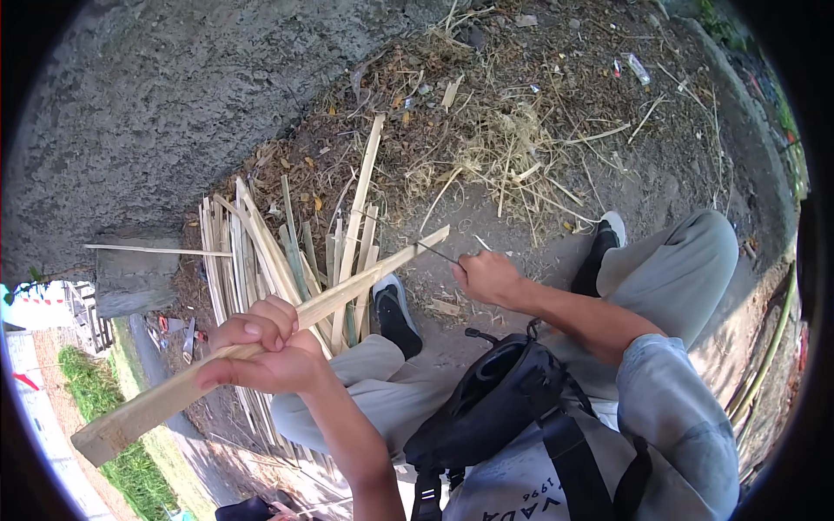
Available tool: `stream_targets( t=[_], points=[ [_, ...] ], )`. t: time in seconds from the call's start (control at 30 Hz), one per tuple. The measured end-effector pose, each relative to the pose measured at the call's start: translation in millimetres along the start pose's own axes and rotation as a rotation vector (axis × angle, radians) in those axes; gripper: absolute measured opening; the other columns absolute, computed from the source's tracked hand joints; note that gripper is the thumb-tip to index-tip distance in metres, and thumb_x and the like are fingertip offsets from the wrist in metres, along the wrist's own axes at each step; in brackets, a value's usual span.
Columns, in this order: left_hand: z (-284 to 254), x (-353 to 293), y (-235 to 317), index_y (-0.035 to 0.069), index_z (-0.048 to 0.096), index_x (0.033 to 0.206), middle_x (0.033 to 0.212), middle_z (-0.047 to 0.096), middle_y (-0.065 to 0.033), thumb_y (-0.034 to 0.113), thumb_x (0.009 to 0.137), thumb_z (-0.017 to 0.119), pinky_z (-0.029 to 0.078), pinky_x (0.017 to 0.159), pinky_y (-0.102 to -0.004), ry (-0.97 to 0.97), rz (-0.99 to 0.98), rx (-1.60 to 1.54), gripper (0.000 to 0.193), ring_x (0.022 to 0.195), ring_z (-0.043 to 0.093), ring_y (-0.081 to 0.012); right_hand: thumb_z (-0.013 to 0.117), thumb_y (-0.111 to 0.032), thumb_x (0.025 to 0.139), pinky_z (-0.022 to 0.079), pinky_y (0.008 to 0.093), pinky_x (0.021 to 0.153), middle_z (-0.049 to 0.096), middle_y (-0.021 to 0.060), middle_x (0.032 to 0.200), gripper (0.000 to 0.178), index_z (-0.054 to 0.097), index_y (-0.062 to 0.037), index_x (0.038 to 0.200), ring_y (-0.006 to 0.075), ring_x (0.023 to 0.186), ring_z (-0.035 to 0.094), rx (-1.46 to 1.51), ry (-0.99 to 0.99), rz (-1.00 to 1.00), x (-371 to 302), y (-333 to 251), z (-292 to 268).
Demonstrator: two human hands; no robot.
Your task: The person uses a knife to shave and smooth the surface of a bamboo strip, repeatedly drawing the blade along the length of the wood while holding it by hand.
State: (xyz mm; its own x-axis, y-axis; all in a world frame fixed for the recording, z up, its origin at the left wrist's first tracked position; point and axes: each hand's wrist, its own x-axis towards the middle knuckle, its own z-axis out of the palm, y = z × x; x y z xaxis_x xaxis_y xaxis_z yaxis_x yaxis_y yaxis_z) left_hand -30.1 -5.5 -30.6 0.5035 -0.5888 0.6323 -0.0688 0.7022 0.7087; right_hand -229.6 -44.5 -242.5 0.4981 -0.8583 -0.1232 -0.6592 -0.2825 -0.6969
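A long pale bamboo slat runs slantwise from the lower left up to the middle of the view. My left hand is closed around it nearer its thick end, palm up with the fingers curled over the top. My right hand grips a knife, its handle hidden in the fist. The thin dark knife blade points left and touches the slat close to its narrow far end.
A heap of split slats lies left of my feet, beside a rough grey rock. Loose shavings cover the dirt ahead. A black bag hangs at my front. Tools, including a blade, lie at far left.
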Motion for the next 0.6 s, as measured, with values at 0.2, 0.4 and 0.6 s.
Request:
stream_targets(
  t=[0.2, 0.4, 0.6],
  points=[
    [4.7, 1.8, 3.6, 0.007, 0.052, 0.069, 0.042, 0.027, 0.0016, 0.062, 0.092, 0.026, 0.015, 0.033, -0.0227, 0.064, 0.023, 0.017, 0.065, 0.033, 0.020, -0.0086, 0.045, -0.032, 0.091, 0.051, 0.0494, 0.068, 0.062, 0.0247, 0.072, 0.038, 0.063, 0.0014, 0.083, 0.0429, 0.069, 0.062, 0.100, -0.059, -0.013, -6.7, -46.0, -19.2],
    [0.0, 5.3, -1.7, 0.008, 0.052, 0.069, 0.041, 0.026, 0.0019, 0.063, 0.092, 0.025, 0.014, 0.033, -0.0221, 0.053, 0.018, 0.027, 0.065, 0.033, 0.020, -0.0086, 0.044, -0.032, 0.091, 0.051, 0.0505, 0.069, 0.062, 0.0261, 0.072, 0.039, 0.062, 0.0014, 0.082, 0.0438, 0.072, 0.062, -0.063, -0.123, 0.164, 1.1, 35.8, 16.6],
    [-0.1, 6.3, 2.9, 0.008, 0.051, 0.067, 0.040, 0.026, 0.0019, 0.064, 0.091, 0.024, 0.017, 0.032, -0.0218, 0.072, 0.016, 0.047, 0.066, 0.032, 0.021, -0.0085, 0.044, -0.032, 0.091, 0.052, 0.0480, 0.072, 0.064, 0.0247, 0.078, 0.039, 0.065, 0.0000, 0.084, 0.0410, 0.076, 0.064, 0.038, -0.095, 0.103, -7.3, 5.4, 13.5]
  ],
)
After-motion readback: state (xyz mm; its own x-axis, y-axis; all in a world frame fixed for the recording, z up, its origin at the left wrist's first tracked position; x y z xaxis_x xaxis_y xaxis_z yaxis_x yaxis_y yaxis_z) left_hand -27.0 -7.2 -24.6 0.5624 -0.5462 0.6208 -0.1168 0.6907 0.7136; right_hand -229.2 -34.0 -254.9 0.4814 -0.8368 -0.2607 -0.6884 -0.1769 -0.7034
